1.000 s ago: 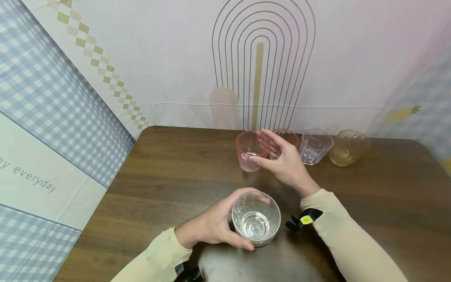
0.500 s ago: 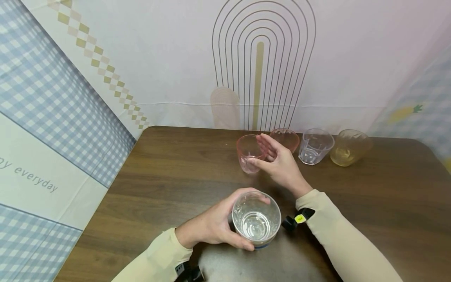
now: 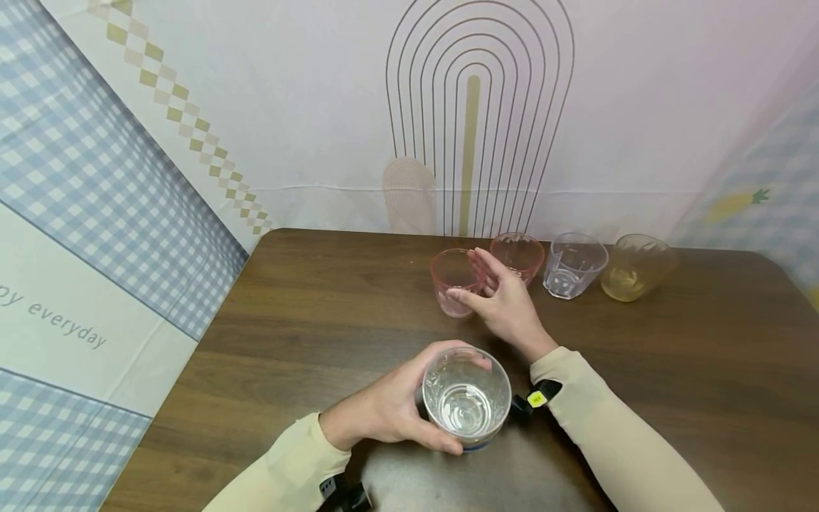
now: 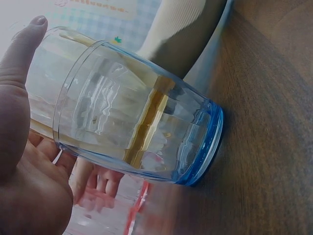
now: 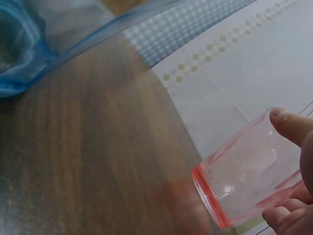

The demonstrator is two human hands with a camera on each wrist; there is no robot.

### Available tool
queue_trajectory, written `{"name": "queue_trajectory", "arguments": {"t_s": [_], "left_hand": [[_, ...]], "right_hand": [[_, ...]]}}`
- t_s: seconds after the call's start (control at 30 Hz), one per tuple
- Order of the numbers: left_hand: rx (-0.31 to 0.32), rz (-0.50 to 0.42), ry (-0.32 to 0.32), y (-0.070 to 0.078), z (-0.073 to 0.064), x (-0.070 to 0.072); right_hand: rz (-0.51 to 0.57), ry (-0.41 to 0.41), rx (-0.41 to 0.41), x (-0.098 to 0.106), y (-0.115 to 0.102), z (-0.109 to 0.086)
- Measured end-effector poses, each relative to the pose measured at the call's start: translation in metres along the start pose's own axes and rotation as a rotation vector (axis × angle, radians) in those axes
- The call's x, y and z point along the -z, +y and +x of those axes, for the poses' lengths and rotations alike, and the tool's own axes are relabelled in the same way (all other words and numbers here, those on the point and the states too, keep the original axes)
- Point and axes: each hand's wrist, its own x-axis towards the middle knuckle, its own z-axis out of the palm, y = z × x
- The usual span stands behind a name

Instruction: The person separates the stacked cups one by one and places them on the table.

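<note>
The place looks like a homelike nook, though which room cannot be told. A dark brown wood-grain counter (image 3: 307,299) with rounded far corners meets, at twelve o'clock, a lightly creased white hanging (image 3: 288,99) printed with thin arches. At ten o'clock runs a blue-and-white checked panel (image 3: 128,156) bearing grey lettering, "everyday" (image 3: 67,325); at two, a yellow printed pineapple (image 3: 729,207). Household drinkware adds to it: a pink see-through tumbler (image 3: 454,302) toward twelve, an amber see-through tumbler (image 3: 630,281) toward two. Small black wrist-worn cameras (image 3: 547,390) suggest a recording set-up.
</note>
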Motion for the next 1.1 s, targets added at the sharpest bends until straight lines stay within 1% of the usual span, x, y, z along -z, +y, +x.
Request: {"name": "queue_trajectory", "arguments": {"t_s": [0.23, 0.37, 0.53, 0.63, 0.77, 0.9, 1.0, 1.1], "left_hand": [[0.007, -0.004, 0.006, 0.001, 0.000, 0.000], [0.006, 0.005, 0.008, 0.000, 0.000, 0.001], [0.018, -0.024, 0.006, 0.000, -0.001, -0.001], [0.017, -0.025, 0.003, 0.000, -0.001, -0.001], [0.007, -0.017, -0.001, -0.001, 0.000, -0.001], [0.009, -0.022, -0.001, -0.001, 0.000, -0.001], [0.009, -0.027, 0.000, -0.001, -0.001, -0.001], [0.008, -0.038, 0.001, -0.001, -0.001, -0.001]], "right_hand": [[-0.034, 0.007, -0.020, -0.005, 0.008, 0.003], [-0.063, 0.043, -0.044, -0.010, 0.008, 0.005], [-0.112, 0.095, -0.095, -0.015, 0.008, 0.006], [-0.164, 0.110, -0.113, -0.016, 0.009, 0.005], [-0.243, 0.122, -0.109, -0.016, 0.011, 0.007], [-0.263, 0.114, -0.094, -0.017, 0.013, 0.011], [-0.273, 0.109, -0.100, -0.017, 0.015, 0.012], [-0.304, 0.104, -0.111, -0.017, 0.016, 0.013]]}}
